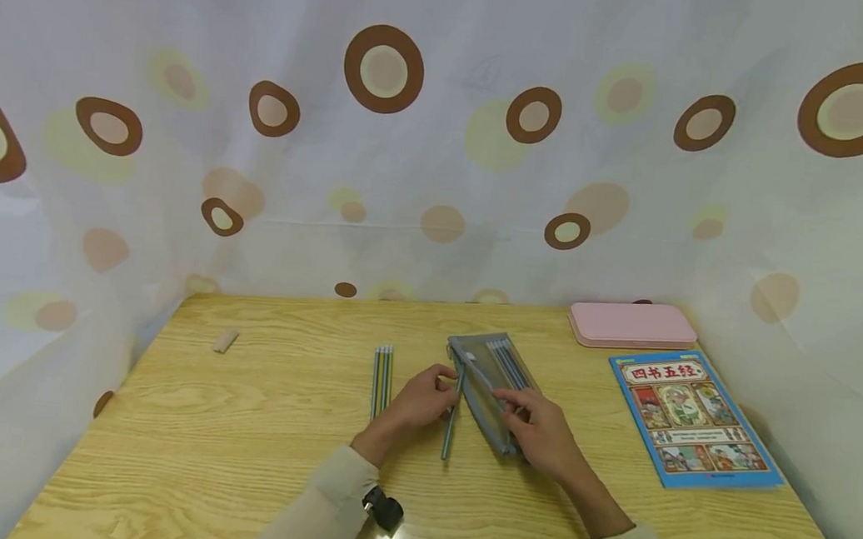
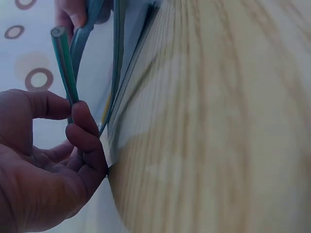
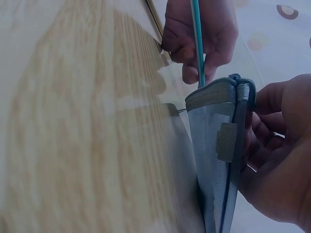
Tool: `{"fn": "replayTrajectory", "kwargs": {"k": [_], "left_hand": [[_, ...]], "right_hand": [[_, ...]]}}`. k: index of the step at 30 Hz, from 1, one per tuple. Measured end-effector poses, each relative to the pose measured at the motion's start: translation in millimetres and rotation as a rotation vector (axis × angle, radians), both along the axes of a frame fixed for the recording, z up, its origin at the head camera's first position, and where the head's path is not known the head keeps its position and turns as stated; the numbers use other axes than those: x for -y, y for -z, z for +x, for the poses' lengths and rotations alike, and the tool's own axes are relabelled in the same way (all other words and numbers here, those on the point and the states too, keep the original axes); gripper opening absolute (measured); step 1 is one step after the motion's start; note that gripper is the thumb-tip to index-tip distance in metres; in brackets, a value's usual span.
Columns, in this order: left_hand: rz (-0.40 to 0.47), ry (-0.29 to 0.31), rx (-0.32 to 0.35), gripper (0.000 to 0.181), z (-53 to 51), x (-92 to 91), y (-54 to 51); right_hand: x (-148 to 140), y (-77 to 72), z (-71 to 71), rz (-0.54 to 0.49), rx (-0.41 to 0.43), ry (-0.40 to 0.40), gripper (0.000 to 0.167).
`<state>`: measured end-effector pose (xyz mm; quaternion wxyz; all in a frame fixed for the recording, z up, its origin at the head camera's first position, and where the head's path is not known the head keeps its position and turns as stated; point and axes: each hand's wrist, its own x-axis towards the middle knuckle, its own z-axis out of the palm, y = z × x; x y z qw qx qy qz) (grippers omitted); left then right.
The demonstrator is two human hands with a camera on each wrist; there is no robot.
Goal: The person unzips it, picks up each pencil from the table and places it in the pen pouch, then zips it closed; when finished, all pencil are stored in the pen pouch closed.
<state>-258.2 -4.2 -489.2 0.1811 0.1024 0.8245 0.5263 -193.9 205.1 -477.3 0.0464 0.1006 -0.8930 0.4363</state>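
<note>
Pinching one slim green pencil [image 1: 451,425] between thumb and fingers: left hand [image 1: 426,398]. Right hand [image 1: 541,427] grips the zipped edge of one pouch [image 1: 492,412], thumb and fingers bent. Two hands total, both bare.

Near to far:
- Two light sleeves [image 1: 325,504], one behind each hand, soft cloth. Two small black wrist cameras [image 1: 383,508], one per wrist.
- Pencil: straight, flat-cut end nearest the person, far end right at the pouch edge, just right of left hand. Can't tell if any of it is inside.
- Pouch: flat, oblong, grey see-through mesh, woven trim, small fabric tab [image 3: 226,141] on the side. Lies between the hands, reaching ahead of them, slightly tilted up at the gripped edge.
- Pouch pencils [image 1: 509,365]: several, roughly four, side by side under the mesh, ahead of right hand. Exact count unclear.
- Loose pencils [image 1: 382,375]: three or four, parallel, green and yellow bodies, just left of left hand, lower ends hidden by the arm.
- Book [image 1: 695,421]: one, thin, blue cover, red characters, five picture panels; right of right hand.
- Eraser-like block [image 1: 225,340]: one, small, beige; well left of left hand.
- Case [image 1: 633,325]: one, pink, smooth, rounded corners; beyond right hand, past the book.
- Counter [image 1: 274,476]: pale wood grain, under everything.
- Cloth backdrop [image 1: 409,159]: white, printed rings and dots, lightly creased, beyond both hands.
</note>
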Motion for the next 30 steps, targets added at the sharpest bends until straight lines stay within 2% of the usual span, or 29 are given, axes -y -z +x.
{"fn": "replayTrajectory", "kwargs": {"k": [9, 16, 24, 30], "left_hand": [[0.081, -0.123, 0.012, 0.048, -6.5, -18.5, 4.6], [0.113, -0.183, 0.016, 0.043, -10.3, -30.5, 3.6], [0.199, -0.18, 0.09, 0.045, -9.3, -32.8, -0.3], [0.217, -0.177, 0.102, 0.042, -7.2, -31.1, -1.3]], "right_hand": [[1, -0.4, 1.6, -0.012, -0.004, -0.005, 0.03], [2, 1.2, 1.0, -0.013, -0.002, -0.001, 0.03], [2, -2.0, 1.5, -0.014, -0.001, -0.003, 0.029], [1, -2.0, 1.3, -0.016, -0.004, 0.006, 0.03]]}}
